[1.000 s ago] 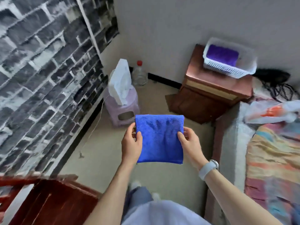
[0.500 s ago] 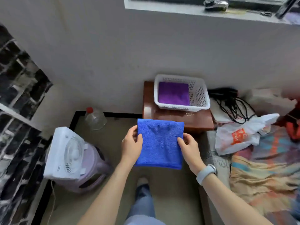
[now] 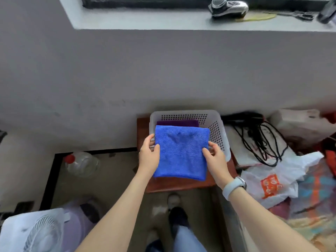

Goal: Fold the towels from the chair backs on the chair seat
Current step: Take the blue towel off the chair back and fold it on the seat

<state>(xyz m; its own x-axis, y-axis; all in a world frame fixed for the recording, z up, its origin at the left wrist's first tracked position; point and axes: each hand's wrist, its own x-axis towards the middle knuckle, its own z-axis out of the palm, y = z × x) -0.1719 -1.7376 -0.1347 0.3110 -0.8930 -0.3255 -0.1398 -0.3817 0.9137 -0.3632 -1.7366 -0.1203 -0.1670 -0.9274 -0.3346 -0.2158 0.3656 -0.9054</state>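
Our folded blue microfibre towel (image 3: 181, 151) has moved over the white perforated plastic basket (image 3: 216, 128) | left hand (image 3: 149, 154) grips its left edge | right hand (image 3: 215, 159) grips its right edge | purple towel (image 3: 177, 123) inside basket

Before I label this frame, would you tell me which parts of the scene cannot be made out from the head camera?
- Purple towel: mostly hidden behind the blue towel; only its far edge shows in the white basket.
- Fingers of the left hand and right hand: those under the blue towel are covered.
- Small fan: cut off by the lower left edge.
- Object on the window sill: blurred, unidentifiable.
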